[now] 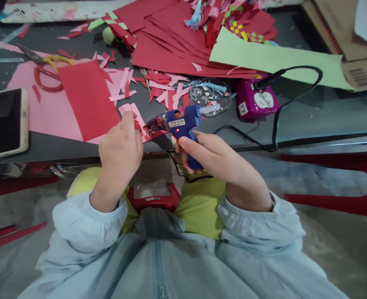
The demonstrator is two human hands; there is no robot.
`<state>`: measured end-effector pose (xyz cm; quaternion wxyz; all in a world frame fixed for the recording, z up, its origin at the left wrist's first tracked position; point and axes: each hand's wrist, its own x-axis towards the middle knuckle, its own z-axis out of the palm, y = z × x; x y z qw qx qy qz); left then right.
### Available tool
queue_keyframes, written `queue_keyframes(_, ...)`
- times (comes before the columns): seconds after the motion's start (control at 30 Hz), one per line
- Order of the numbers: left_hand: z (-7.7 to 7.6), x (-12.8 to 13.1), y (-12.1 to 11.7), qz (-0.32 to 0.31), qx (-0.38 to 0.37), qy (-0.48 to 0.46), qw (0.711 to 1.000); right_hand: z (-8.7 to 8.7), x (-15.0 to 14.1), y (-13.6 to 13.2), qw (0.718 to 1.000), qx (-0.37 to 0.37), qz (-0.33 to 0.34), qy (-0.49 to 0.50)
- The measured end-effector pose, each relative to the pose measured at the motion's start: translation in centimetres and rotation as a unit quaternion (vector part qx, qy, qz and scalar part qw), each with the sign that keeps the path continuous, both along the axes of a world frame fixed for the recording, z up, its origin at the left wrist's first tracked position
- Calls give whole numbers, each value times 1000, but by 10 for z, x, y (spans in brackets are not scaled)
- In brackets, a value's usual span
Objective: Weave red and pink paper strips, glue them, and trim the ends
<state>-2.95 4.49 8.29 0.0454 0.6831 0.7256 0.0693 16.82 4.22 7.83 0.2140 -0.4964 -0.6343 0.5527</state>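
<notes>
My right hand is wrapped round the handle of a blue hot glue gun, which has a lit red light and a clear glue stick poking from its rear. Its nozzle, covered in scraps, points left toward my left hand. The fingers of that hand are pinched at a small red and pink paper piece, mostly hidden by them. Beneath and behind the nozzle lie pink paper strips. A red paper sheet rests on pink paper left of my left hand.
On the left are a phone and scissors. Red sheets and a green paper strip lie at the back. A tray of small beads sits near a purple power adapter, whose black cable loops right. Cardboard stands far right.
</notes>
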Motion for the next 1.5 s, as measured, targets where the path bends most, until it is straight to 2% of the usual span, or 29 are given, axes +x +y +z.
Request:
queue_keyframes(0.4, 3, 0, -1, -15, -2, 18, 1000, 1, 2, -1, 1000, 0, 15, -17)
queue_keyframes(1.0, 2, 0, -1, -1, -13, -21, 1000, 2, -1, 1, 1000, -9, 11, -17)
queue_keyframes(1.5, 2, 3, -1, -10, -7, 26, 1000, 1, -2, 0, 1000, -8, -3, -11)
